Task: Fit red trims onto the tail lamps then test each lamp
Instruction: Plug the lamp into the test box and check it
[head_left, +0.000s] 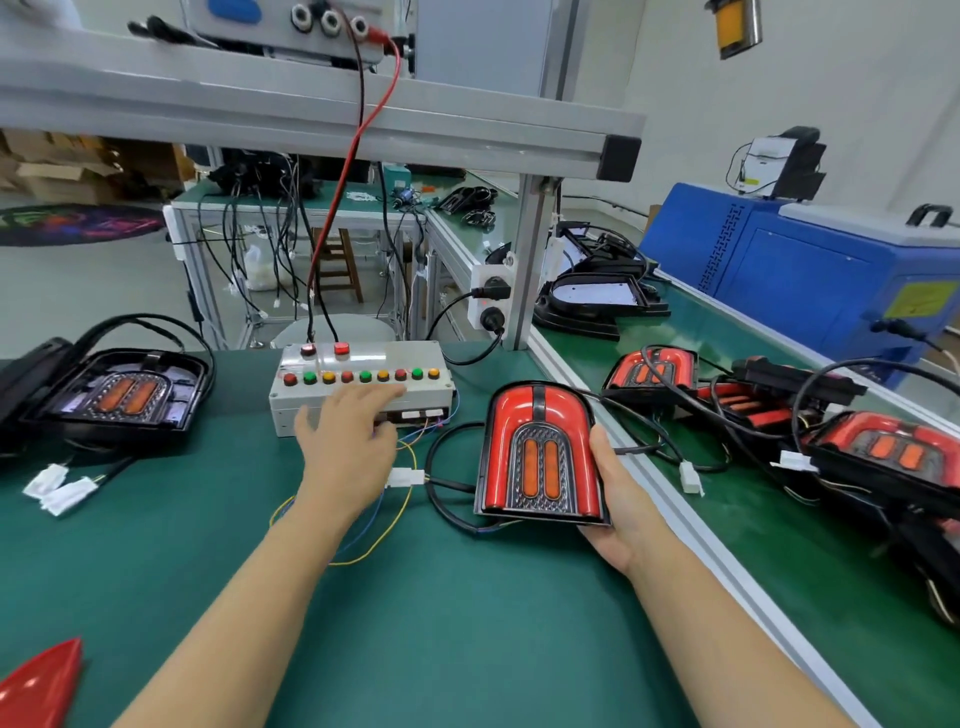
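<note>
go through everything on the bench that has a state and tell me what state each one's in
Tail lamp with red trim: trim fitted, unlit, held upright.
Right hand: grips that lamp's edge.
Left hand: open, fingers reaching over the test box.
White connector: mated.
Lamp at left: no trim, unlit.
Loose red trim: unfitted.

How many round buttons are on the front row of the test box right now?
9, in one row across the top face of the test box, from the red one at left to the orange one at right.

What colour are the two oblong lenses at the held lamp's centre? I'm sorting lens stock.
Orange, on the tail lamp the right hand holds; head view.
</note>
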